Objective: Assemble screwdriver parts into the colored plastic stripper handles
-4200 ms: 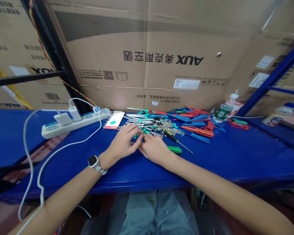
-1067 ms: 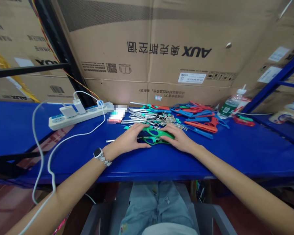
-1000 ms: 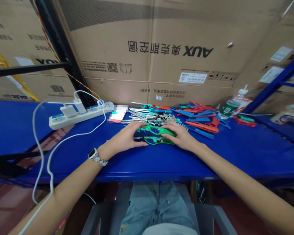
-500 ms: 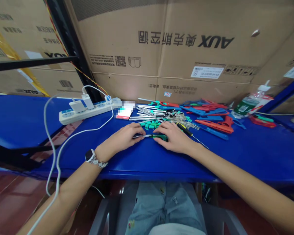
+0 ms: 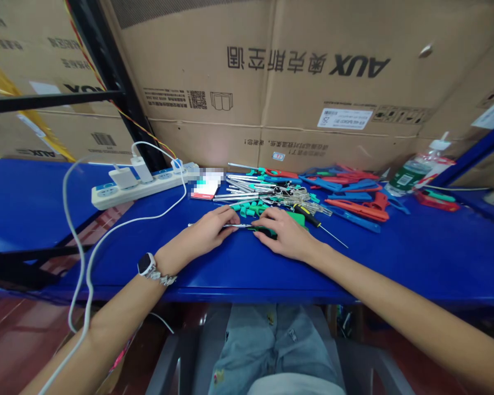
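In the head view, a metal rod (image 5: 244,225) and the dark green handle (image 5: 267,232) at its right end are held together low over the front of the table (image 5: 222,274). The rod is pinched between thumb and fingers of the left hand (image 5: 212,230), its tip showing beyond; the handle is enclosed by the right hand (image 5: 287,233). Neither grip is spread.

A second ago, two green pieces were spanned by loosely opened hands. Now one slim piece is held, and a bright green piece (image 5: 297,219) is seen behind the right hand, beside the screwdriver (image 5: 307,215). Attention is judged to have been narrowed to the held piece.

Of containers, a green-labelled bottle (image 5: 407,175) is seen at the right; its fill cannot be told. The contents of the large carton (image 5: 304,109) behind are hidden.
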Demonstrator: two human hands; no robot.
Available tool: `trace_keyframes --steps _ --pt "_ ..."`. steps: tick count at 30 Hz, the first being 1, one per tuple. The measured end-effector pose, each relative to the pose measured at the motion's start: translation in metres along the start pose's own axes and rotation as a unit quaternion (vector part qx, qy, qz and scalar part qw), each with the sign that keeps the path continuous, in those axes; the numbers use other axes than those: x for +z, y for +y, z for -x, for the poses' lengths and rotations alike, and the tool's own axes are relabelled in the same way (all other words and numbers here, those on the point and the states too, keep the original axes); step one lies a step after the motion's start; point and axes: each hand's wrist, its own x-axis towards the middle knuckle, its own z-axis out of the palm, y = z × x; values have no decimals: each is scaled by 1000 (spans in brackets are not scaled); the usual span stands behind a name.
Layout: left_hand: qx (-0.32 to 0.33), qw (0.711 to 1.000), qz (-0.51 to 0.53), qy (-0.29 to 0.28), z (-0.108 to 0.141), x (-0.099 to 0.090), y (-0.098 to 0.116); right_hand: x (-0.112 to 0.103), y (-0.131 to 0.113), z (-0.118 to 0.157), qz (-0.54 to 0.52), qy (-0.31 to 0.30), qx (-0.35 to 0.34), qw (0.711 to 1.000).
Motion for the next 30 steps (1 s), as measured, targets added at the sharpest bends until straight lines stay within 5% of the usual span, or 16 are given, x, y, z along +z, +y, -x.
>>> trace_keyframes --steps 19,30 --pt "25 999 -36 22 2 3 -5 2 -2 -2 3 23 -7 1000" --pt "46 998 -52 -10 -9 5 9 6 -3 -3 -46 28 21 998"
